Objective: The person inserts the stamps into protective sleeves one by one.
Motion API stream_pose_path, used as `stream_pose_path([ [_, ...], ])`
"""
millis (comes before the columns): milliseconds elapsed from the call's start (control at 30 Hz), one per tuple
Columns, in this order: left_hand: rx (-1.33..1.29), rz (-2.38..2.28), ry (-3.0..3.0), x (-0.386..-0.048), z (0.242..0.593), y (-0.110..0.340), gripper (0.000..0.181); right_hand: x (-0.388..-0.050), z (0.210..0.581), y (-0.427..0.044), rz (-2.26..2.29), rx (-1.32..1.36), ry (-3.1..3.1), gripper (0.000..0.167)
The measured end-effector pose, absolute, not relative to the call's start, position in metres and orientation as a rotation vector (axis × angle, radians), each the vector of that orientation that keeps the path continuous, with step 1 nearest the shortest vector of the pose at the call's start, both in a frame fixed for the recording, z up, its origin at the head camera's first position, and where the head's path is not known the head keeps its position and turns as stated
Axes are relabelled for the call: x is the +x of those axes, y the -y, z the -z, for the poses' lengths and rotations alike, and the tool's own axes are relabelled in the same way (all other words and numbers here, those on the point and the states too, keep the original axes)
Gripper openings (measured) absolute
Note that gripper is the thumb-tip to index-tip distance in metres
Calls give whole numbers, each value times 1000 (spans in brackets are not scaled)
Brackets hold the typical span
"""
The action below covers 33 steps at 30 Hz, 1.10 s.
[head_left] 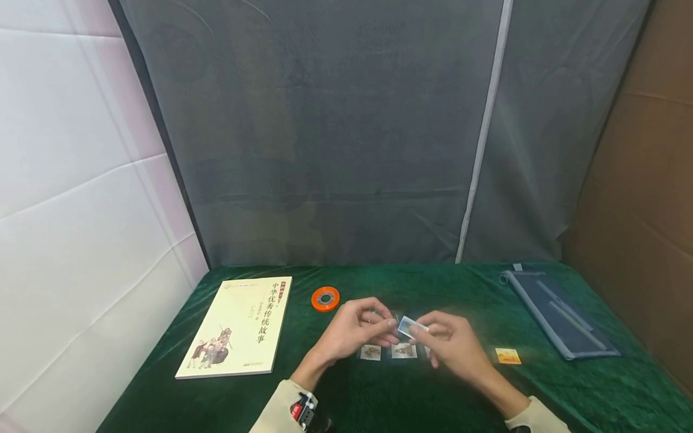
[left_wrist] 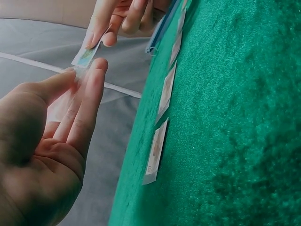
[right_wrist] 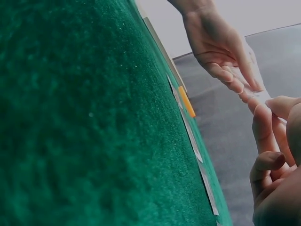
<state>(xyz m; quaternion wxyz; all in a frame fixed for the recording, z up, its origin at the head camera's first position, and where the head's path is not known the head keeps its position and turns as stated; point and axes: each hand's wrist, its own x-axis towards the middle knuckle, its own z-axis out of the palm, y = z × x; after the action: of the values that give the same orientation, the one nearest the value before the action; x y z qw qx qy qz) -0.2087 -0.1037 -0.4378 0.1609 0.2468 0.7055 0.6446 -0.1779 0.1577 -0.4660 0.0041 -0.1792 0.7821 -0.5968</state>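
My left hand (head_left: 360, 328) pinches a small clear plastic sleeve (left_wrist: 57, 107) between thumb and fingers. Close to its edge, my right hand (head_left: 457, 346) holds a small blue-and-white stamp (head_left: 412, 327) between thumb and finger. In the left wrist view the stamp's lower end meets the sleeve's top; whether it is inside I cannot tell. Below the hands lies a row of sleeved stamps, among them a left one (head_left: 370, 352) and a middle one (head_left: 403, 350); my right hand partly covers another. A yellow-orange stamp (head_left: 508, 356) lies by itself to the right.
A cream book (head_left: 238, 331) with Chinese lettering lies at the left of the green cloth (head_left: 335, 391). Behind my left hand is an orange ring-shaped disc (head_left: 318, 299). A blue-grey zip pouch (head_left: 552, 316) lies at the right. Grey fabric (head_left: 346, 150) hangs behind.
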Motion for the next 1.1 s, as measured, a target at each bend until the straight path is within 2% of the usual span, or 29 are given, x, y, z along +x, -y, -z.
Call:
stream_pose_path([
  [400,731,-1848,-1983,-210,440,101,31,-179,466,-159,1873,-608,-2420,12],
  [733,739,-1794,-2132,-211,444,101,21,-182,468,-160,1846,-601,-2413,13],
  [1100,704,-1741,-2255,-207,442,100,22,-180,465,-161,1895,-564,-2400,17],
])
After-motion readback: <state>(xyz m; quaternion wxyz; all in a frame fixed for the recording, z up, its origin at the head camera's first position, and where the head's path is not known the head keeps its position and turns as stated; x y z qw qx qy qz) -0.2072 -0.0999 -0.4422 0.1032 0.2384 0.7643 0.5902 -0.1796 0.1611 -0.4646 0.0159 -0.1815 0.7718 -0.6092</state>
